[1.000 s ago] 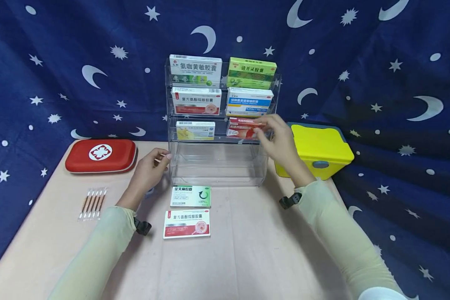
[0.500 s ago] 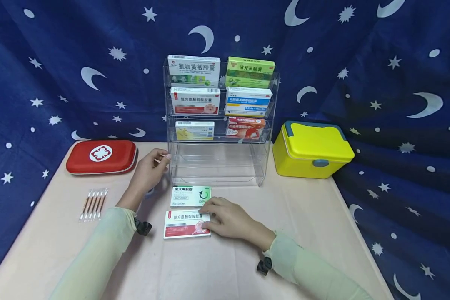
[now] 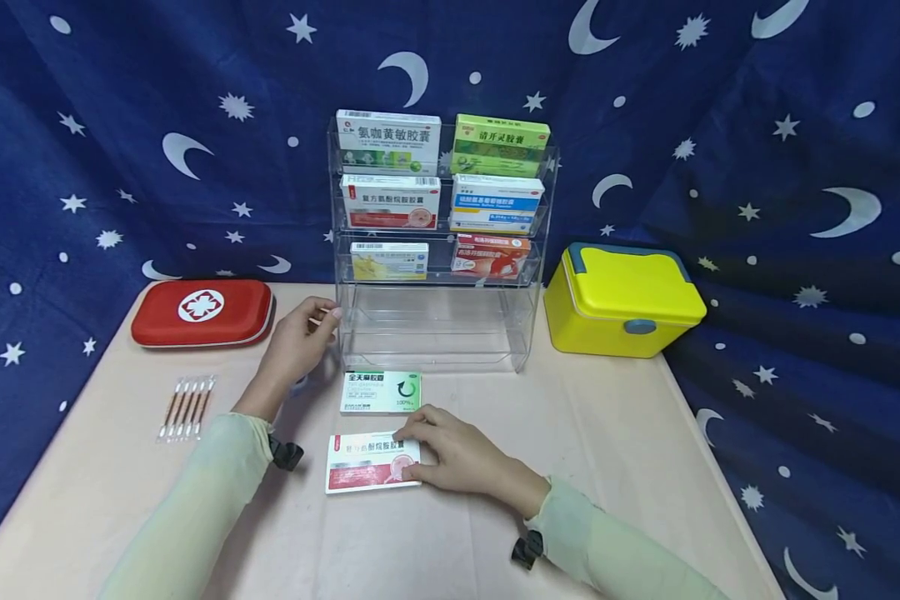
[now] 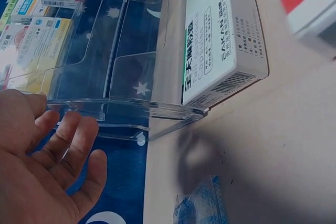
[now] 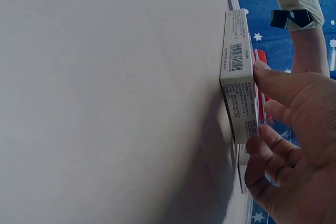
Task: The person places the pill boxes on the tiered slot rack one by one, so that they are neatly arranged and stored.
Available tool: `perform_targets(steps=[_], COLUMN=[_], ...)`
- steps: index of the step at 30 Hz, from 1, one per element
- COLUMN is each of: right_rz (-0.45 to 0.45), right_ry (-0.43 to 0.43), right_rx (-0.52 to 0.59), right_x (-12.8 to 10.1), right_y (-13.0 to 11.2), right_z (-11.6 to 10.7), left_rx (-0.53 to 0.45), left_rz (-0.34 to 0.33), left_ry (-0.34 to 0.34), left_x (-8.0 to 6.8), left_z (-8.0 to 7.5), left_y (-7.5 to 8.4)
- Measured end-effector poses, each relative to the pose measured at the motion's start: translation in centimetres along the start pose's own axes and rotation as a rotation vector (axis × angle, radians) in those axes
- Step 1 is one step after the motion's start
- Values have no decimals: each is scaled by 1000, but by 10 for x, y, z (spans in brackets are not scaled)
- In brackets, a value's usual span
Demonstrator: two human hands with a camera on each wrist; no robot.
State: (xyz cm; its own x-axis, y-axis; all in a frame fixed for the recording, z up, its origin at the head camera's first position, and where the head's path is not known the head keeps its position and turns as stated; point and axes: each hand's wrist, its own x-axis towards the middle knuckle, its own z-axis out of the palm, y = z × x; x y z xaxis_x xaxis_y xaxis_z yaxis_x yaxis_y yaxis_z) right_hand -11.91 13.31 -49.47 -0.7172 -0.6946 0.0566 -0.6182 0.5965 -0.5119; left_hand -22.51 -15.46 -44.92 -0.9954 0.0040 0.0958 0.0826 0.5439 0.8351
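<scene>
On the table [image 3: 570, 467] in front of the clear tiered rack [image 3: 528, 321], the right hand [image 3: 457, 454] pinches the red-and-white box [image 3: 363, 467] by its end, thumb and fingers clamped to tilt it up. The left hand [image 3: 296, 342] rests with fingers relaxed against the rack's side, apparently steadying it. The upper tiers hold six boxes, the bottom tier none; a green-and-white box [image 3: 381, 392] lies before it.

head: high, facing down toward the clear rack [image 3: 435, 250] | left wrist: close at rack's [image 4: 121, 108] left corner | right wrist: tabletop-level, close before rack | shared: green-white box [image 3: 381, 392] [image 4: 220, 40]
</scene>
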Motion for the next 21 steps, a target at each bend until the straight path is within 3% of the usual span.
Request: perform_targets(steps=[10,21], right_rz=[65,116], right_ry=[75,75], right_rx=[16,21], right_x=[-9,-10], right_y=[1,1], right_z=[4,8], left_rx=[-8,-15], left_rz=[-3,6], left_ry=[-4,-5], left_x=[-1,-1], left_z=[-1,0], left_y=[2,2])
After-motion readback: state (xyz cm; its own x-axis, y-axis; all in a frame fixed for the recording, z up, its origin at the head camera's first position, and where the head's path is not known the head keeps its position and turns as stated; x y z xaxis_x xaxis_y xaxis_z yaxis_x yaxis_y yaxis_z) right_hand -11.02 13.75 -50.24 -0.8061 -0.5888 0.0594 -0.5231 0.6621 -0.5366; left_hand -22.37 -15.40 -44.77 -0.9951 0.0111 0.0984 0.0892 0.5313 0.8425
